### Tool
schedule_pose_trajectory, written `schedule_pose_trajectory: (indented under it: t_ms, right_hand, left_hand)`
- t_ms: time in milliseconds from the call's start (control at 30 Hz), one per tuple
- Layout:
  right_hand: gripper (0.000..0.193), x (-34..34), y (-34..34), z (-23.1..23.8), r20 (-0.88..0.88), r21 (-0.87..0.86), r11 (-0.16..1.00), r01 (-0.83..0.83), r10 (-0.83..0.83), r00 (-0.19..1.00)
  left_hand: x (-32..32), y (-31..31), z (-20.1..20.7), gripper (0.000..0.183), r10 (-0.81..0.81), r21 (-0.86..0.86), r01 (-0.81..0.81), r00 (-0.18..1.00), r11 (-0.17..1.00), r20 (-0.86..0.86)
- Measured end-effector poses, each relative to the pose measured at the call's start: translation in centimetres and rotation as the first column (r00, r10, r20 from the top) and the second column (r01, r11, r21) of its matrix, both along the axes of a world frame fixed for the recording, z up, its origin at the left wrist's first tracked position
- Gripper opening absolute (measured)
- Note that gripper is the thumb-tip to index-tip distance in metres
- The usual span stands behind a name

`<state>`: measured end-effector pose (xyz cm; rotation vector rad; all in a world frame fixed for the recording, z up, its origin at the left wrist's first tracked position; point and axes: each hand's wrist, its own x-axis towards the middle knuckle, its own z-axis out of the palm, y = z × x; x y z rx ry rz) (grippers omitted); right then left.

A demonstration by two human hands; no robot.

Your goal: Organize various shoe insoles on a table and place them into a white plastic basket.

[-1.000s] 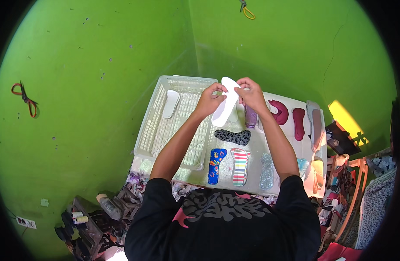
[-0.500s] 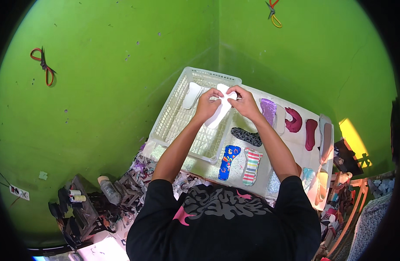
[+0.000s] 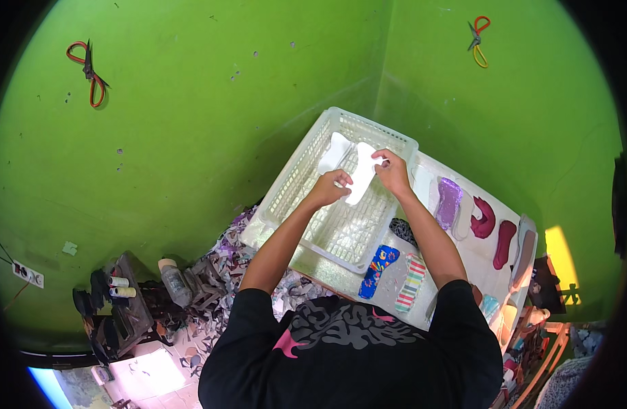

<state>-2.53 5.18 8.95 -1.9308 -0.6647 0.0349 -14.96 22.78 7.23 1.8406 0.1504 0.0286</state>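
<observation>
A white insole-shaped piece (image 3: 361,178) is held tilted over the plastic basket (image 3: 286,174). My right hand (image 3: 393,170) pinches its upper right edge between thumb and fingers. At its lower left edge, my left hand (image 3: 331,189) has thumb and fingertips closed on the rim. A second white insole-shaped piece (image 3: 335,151) lies in the far left part of the basket, partly overlapped in view by the held one. Right of the basket on the table, a blue patterned insole (image 3: 379,271) and a striped one (image 3: 411,281) lie side by side.
Along the table (image 3: 429,160) lie a purple glittery insole (image 3: 448,202), a curled maroon piece (image 3: 483,217) and a flat maroon one (image 3: 504,244). Green walls meet behind the basket. Scissors (image 3: 88,71) hang at left. Fabric scraps (image 3: 225,262) cover the floor below.
The view has shifted, so the scene sits farther right. My left hand has moved from the piece's upper part down to its lower left edge; my right hand stays near its top.
</observation>
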Motion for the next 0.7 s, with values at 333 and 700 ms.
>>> schedule_pose_trajectory:
  t_ms: [333,700]
  right_hand:
    - [0.023,5.3,5.7,-5.3,0.014,-0.171,0.985,-0.019,0.022,1.000]
    - [0.041,9.5,10.6,-9.5,0.137,-0.352,0.927,-0.129,0.188,0.973]
  left_hand:
    - [3.7,4.8,-4.5,0.021,0.134,0.192,-0.131,0.991,0.973,-0.003]
    - [8.3,6.5,-9.9,0.029,0.332,0.430,-0.335,0.939,0.838,0.086]
